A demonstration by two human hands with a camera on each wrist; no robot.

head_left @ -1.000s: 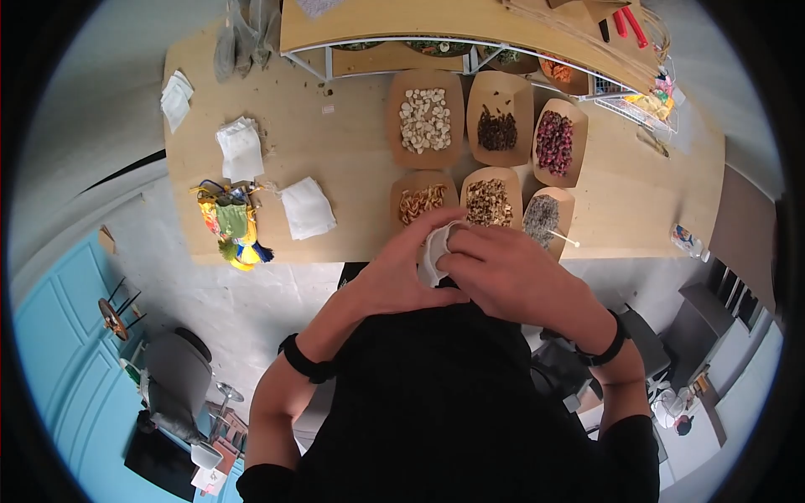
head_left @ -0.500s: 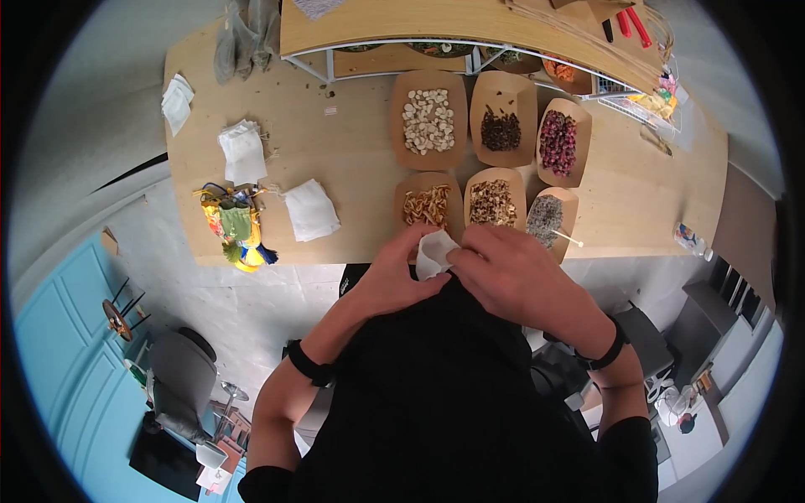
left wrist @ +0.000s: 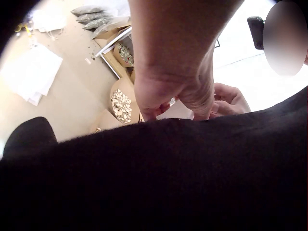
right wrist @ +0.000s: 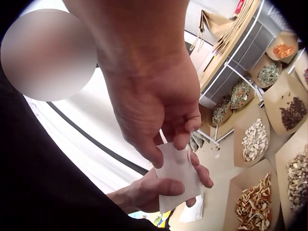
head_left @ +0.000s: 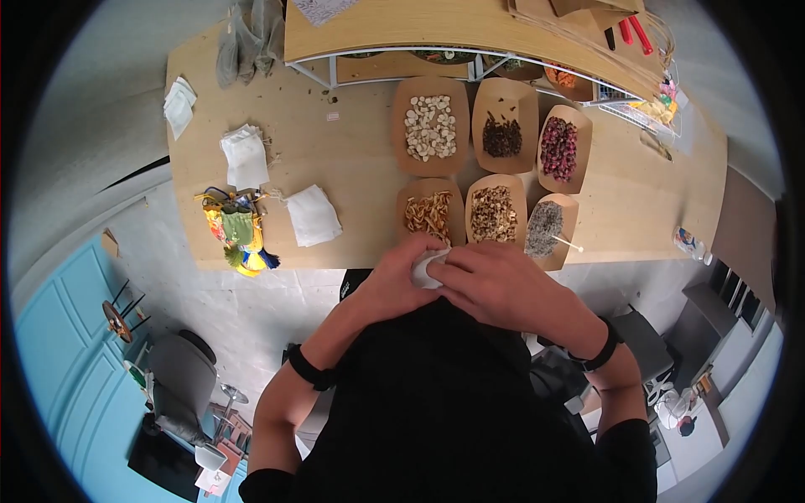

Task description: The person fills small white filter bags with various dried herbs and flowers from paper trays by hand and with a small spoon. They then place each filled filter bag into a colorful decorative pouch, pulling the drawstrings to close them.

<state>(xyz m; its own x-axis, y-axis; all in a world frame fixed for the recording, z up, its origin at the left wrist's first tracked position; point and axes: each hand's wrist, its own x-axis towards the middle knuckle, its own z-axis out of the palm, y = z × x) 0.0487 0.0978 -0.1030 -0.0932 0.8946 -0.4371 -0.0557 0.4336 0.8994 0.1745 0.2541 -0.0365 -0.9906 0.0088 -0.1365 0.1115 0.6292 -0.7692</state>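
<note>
left hand [right wrist: 159,190]: under the white pouch [right wrist: 177,175], palm up, fingers curled round its lower edge, thumb across the front
right hand [right wrist: 154,103]: above it, wrist bent down, thumb and fingertips pinching the top edge
pouch: between both hands, close to the chest
beyond the grip: 6 paper trays [head_left: 430,126] of dried bits on the table [head_left: 352,151]

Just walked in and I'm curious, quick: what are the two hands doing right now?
Left hand: holds a small white pouch from below, thumb across its front.
Right hand: pinches the pouch's top edge with its fingertips.
</note>
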